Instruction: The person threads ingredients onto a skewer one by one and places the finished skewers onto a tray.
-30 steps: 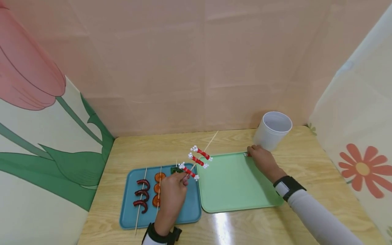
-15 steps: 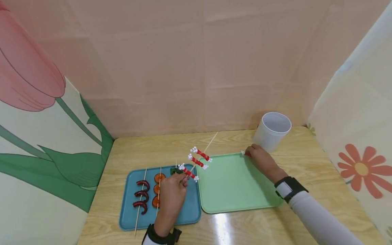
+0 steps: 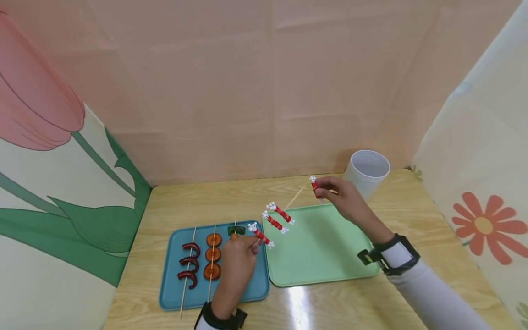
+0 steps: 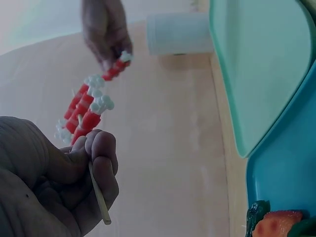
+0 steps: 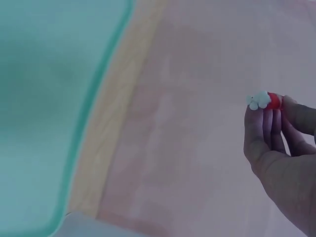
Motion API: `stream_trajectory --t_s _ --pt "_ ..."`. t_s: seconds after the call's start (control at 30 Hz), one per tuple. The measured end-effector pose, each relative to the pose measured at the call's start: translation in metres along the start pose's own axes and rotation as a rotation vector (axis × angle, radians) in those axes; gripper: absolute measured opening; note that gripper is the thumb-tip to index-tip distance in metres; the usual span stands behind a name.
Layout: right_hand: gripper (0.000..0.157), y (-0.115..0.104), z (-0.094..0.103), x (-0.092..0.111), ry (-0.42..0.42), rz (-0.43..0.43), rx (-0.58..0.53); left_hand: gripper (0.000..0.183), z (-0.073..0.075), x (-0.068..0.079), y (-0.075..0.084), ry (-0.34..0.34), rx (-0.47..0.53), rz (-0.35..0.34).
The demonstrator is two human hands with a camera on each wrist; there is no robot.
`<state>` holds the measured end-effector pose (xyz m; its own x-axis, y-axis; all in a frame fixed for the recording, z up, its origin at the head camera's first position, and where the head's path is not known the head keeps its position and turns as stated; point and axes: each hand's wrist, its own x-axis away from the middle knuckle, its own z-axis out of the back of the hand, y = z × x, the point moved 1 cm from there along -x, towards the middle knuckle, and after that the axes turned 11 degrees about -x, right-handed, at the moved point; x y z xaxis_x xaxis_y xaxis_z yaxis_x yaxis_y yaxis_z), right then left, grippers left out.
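Observation:
My left hand (image 3: pixel 239 259) grips the lower end of a thin wooden skewer (image 4: pixel 100 197) above the blue tray (image 3: pixel 167 293). Three red pieces with knobbly white ends (image 3: pixel 274 223) are threaded on that skewer, which slants up to the right. Between thumb and fingers, my right hand (image 3: pixel 350 201) pinches a loose red piece with white ends (image 3: pixel 315 185), close to the skewer's bare tip. In the right wrist view, one white end and a bit of red (image 5: pixel 274 100) show past the fingertips. A green tray (image 3: pixel 317 247) lies below the right hand, its surface bare.
On the blue tray lie a skewer of curved brown sausages (image 3: pixel 188 277), one of round orange slices (image 3: pixel 212 272), and one with a green piece (image 3: pixel 236 230), partly hidden by my left hand. A white cup (image 3: pixel 367 172) stands behind the green tray.
My right hand has lifted the loose red piece off the green tray's far edge and brought it up and left towards the skewer's tip. The left hand has shifted slightly right.

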<state>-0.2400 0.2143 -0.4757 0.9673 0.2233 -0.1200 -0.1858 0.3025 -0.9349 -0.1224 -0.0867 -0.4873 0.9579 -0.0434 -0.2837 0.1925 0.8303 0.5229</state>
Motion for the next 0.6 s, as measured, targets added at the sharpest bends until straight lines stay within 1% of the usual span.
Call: stream_trajectory --t_s 0.1,0.3,0.5,0.6 --pt "0.028 -0.017 -0.003 0.003 -0.004 -0.006 -0.054 0.033 -0.001 0.000 0.001 -0.013 -0.005 -0.003" --pt "0.027 -0.039 -0.007 0.008 0.022 -0.005 -0.079 0.025 -0.004 0.002 0.004 -0.029 -0.035 -0.017" --pt "0.024 -0.051 -0.011 0.010 0.042 0.014 -0.080 0.017 -0.005 0.002 0.006 -0.014 -0.050 -0.047" --pt "0.023 -0.053 -0.013 0.010 0.059 0.028 -0.078 0.016 -0.004 0.002 0.007 -0.008 -0.054 -0.049"
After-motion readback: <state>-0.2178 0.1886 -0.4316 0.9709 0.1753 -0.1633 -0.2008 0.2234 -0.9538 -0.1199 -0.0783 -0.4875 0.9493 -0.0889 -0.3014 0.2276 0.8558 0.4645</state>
